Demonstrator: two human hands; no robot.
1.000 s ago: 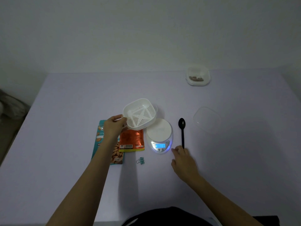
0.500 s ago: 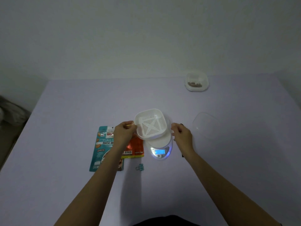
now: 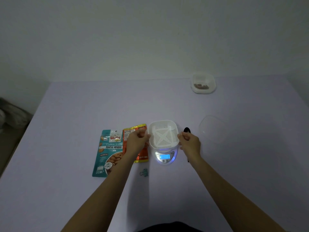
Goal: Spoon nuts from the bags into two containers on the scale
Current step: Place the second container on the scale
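Observation:
A white slotted container (image 3: 163, 133) sits on the small white scale (image 3: 164, 157), whose blue display is lit. My left hand (image 3: 137, 139) pinches the container's left rim and my right hand (image 3: 189, 142) pinches its right rim. A teal roasted-almonds bag (image 3: 108, 152) lies flat to the left, with an orange nut bag (image 3: 142, 154) beside it, partly under my left hand. A black spoon (image 3: 186, 130) lies right of the scale, mostly hidden by my right hand. A second white container (image 3: 203, 83) with brown nuts inside stands at the far right.
A clear plastic lid (image 3: 211, 129) lies on the lilac table right of the spoon. A small teal binder clip (image 3: 144, 172) lies in front of the orange bag. The table's left edge drops off beside a dark bundle on the floor.
My left hand carried the container from above the bags onto the scale. My right hand left the spoon's handle and took the container's right rim.

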